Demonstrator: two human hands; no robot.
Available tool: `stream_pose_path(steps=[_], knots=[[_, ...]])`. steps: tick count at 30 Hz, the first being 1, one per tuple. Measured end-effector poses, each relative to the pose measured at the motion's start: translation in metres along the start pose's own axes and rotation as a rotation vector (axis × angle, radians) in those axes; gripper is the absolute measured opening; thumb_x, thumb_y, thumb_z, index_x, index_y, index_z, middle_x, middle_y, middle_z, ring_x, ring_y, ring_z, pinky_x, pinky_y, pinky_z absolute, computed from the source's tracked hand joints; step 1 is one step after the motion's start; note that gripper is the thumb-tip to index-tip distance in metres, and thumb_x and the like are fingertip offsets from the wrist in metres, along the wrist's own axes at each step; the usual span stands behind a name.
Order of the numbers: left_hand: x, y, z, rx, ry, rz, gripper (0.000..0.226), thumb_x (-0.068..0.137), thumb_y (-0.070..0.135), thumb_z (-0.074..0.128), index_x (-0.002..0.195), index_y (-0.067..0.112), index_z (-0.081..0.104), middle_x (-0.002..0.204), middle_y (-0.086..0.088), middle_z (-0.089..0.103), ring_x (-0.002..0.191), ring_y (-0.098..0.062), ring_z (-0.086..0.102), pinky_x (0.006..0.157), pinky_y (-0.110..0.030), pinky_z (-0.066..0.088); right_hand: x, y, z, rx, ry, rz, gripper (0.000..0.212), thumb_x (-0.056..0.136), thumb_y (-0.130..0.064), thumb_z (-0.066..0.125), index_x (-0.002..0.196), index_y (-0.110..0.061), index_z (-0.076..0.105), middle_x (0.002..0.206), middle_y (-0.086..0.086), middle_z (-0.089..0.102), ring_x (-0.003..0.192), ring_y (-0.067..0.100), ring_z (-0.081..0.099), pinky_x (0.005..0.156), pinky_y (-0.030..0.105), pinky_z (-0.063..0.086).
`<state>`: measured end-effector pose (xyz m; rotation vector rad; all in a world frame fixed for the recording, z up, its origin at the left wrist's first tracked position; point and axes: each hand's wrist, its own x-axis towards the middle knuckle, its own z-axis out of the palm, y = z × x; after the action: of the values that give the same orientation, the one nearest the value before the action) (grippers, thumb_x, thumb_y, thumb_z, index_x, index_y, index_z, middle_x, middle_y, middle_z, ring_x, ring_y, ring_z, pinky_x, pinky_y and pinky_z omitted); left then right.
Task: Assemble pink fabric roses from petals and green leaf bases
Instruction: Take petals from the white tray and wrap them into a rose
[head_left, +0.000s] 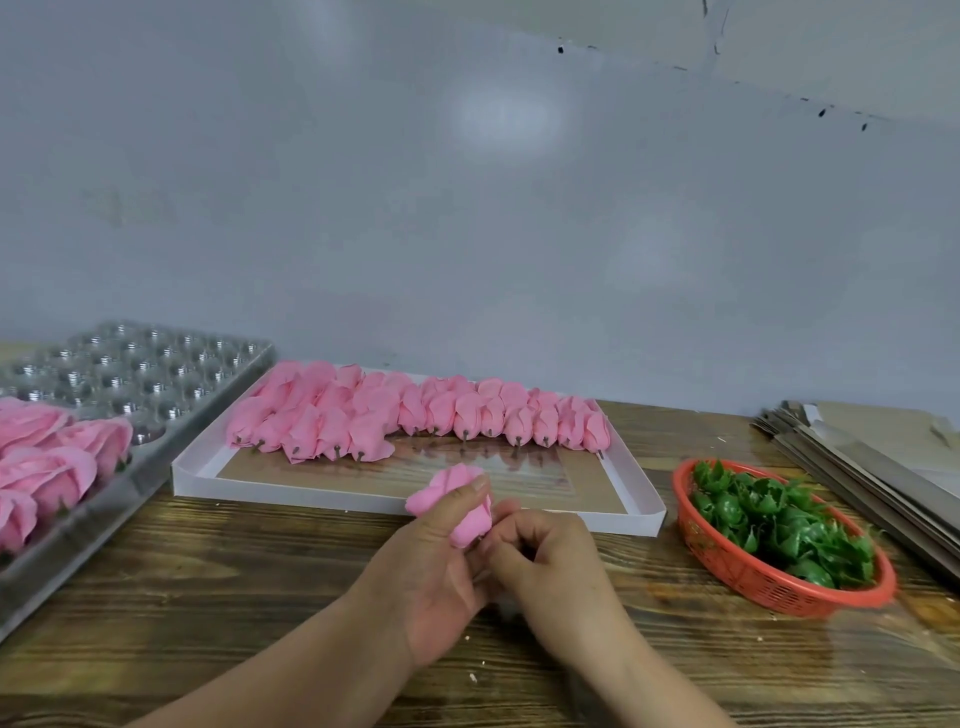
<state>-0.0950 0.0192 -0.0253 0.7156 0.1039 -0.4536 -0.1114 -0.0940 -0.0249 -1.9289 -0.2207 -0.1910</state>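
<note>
Two bare forearms are showing at the bottom of the view, uncovered as far down as the frame's lower edge, with no sleeves reaching into sight. The left hand (436, 566) and the right hand (550, 561) are wearing no gloves. No rings, watch or bracelet are showing on the visible fingers or wrists. The fingernails are looking short and unpainted.

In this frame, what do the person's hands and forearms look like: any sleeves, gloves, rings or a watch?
Both the left hand and the right hand are bare, with no gloves. Both forearms are uncovered up to the bottom edge of the picture, so no sleeves show. No rings, watch or bracelet can be seen. The nails look short and unpainted.
</note>
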Motion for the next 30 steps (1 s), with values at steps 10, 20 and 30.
stream_pose_path(steps=[10, 20, 30], knots=[[0.001, 0.000, -0.004, 0.118, -0.041, 0.078, 0.032, 0.075, 0.035, 0.058, 0.097, 0.012, 0.062, 0.093, -0.014, 0.070, 0.087, -0.030, 0.064, 0.094, -0.050, 0.046, -0.004, -0.005, 0.001, 0.069, 0.009, 0.011, 0.021, 0.081, 0.004, 0.057, 0.061, 0.002, 0.062, 0.071, 0.020, 0.065, 0.060, 0.019, 0.059, 0.061, 0.036, 0.050], [0.002, 0.000, -0.005, 0.161, -0.183, 0.049, 0.043, 0.083, 0.037, 0.050, 0.100, 0.000, 0.063, 0.114, -0.028, 0.064, 0.102, -0.036, 0.064, 0.094, -0.047, 0.047, -0.006, -0.008, -0.002, 0.073, 0.116, -0.002, 0.011, 0.073, -0.001, 0.069, 0.068, -0.006, 0.061, 0.064, 0.009, 0.061, 0.062, 0.020, 0.056, 0.065, 0.048, 0.052], [0.003, -0.008, -0.004, 0.076, -0.257, 0.087, 0.041, 0.095, 0.038, 0.043, 0.075, 0.019, 0.074, 0.085, -0.012, 0.069, 0.081, -0.024, 0.070, 0.074, -0.036, 0.056, -0.012, -0.012, 0.005, 0.087, 0.234, -0.086, 0.029, 0.068, -0.006, 0.079, 0.086, -0.024, 0.065, 0.075, 0.004, 0.065, 0.068, 0.007, 0.058, 0.067, 0.027, 0.052]])
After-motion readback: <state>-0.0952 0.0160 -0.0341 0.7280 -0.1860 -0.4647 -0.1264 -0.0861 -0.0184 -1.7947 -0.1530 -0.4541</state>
